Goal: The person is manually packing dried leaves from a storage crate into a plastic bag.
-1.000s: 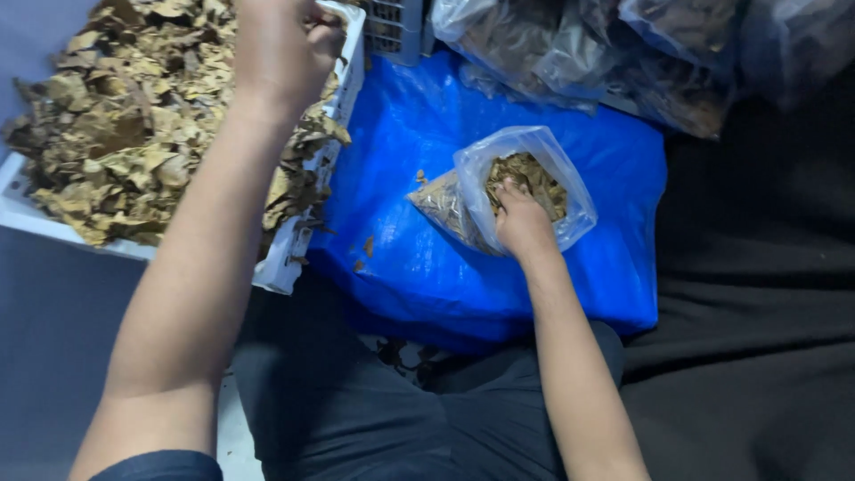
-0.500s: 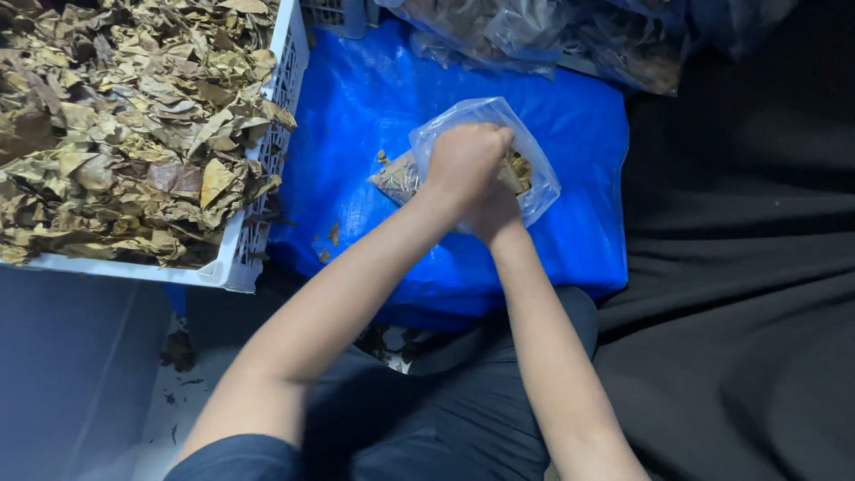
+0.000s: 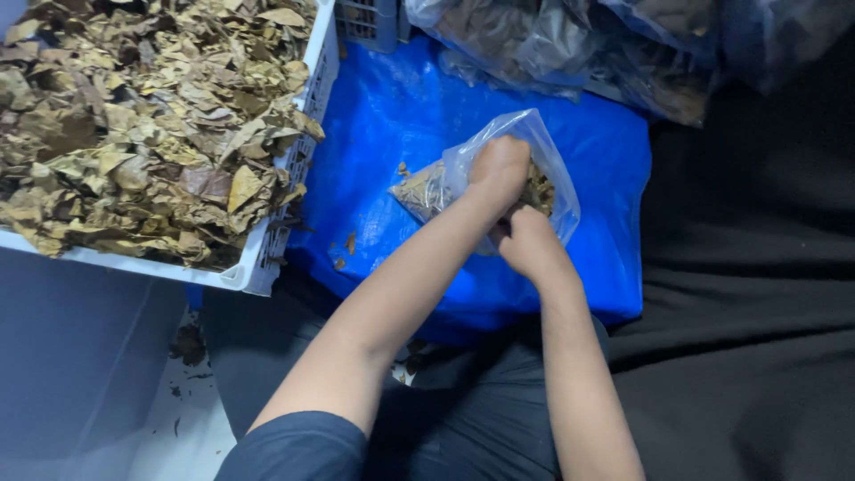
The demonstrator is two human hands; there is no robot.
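The left hand is reaching into the mouth of a small clear bag, curled shut as a fist among the dry leaves inside; what it grips there is hidden. The right hand is pinching the bag's near rim, fingers closed on the plastic, just beside the left wrist.

The bag is lying on a blue sheet, a little right of its middle, with blue showing all around it: wide to the left, narrower toward the sheet's right edge, where black cloth is taking over. A few leaf bits are lying loose on the blue near the crate.

A white crate heaped with brown leaves is sitting at the left, its corner overhanging the sheet's left edge. Along the top edge, large clear sacks of dark leaves are crowding the far side of the sheet, well apart from the small bag.
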